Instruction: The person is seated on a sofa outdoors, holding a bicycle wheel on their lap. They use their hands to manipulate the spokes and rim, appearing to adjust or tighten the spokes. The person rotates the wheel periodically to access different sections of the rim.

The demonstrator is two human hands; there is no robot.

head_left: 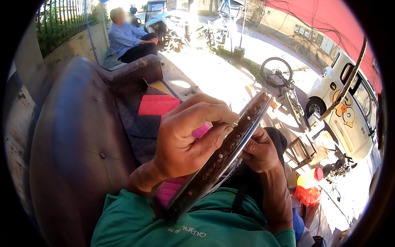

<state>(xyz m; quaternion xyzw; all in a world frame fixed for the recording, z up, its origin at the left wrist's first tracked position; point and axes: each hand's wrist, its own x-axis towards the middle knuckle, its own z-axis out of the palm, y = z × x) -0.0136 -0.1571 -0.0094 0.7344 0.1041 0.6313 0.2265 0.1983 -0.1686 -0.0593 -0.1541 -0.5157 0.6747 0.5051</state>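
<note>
A bicycle wheel rim [212, 168] stands tilted in front of my chest, its rusty inner channel facing left and its shiny side facing right. Small metal spoke ends dot the channel, and thin spokes [224, 177] run behind it. My left hand [187, 138] is closed in a pinch at the channel's upper part. Between thumb and forefinger shows a tiny shiny piece [235, 124] that looks like a spoke nipple. On the rim's other side my right hand [262, 151] is closed at the shiny edge; its fingertips are partly hidden by the rim.
A worn brown sofa [78, 152] with pink and dark cloth lies at my left. Someone in a blue shirt [125, 39] sits beyond it. At right are a bicycle [288, 96], a white van [349, 111], a wooden stool [302, 150] and a yellow container with red lid [309, 178].
</note>
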